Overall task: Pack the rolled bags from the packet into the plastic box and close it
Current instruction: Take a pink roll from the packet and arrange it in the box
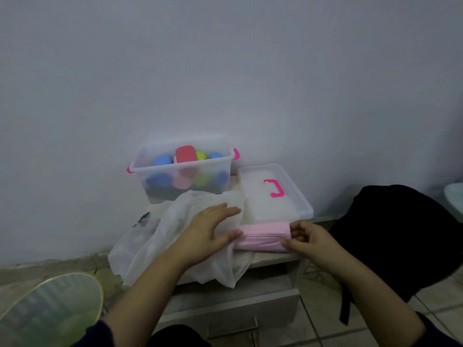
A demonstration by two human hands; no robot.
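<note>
A clear plastic box (140, 169) with pink clips stands open against the wall, holding several rolled bags in blue, red, green and pink. Its clear lid (288, 209) with a pink handle lies to the right of it. In front lies a crumpled translucent white packet (155, 236). A pink rolled bag (263, 236) lies on the stand's front edge. My left hand (213, 231) rests flat on the packet, its thumb touching the roll's left end. The fingers of my right hand (308, 239) pinch the roll's right end.
Everything sits on a small white bedside stand (250, 296) with a drawer, against a pale wall. A black bag (400, 234) stands on the tiled floor to the right. At lower left is a round glass tabletop (50, 309).
</note>
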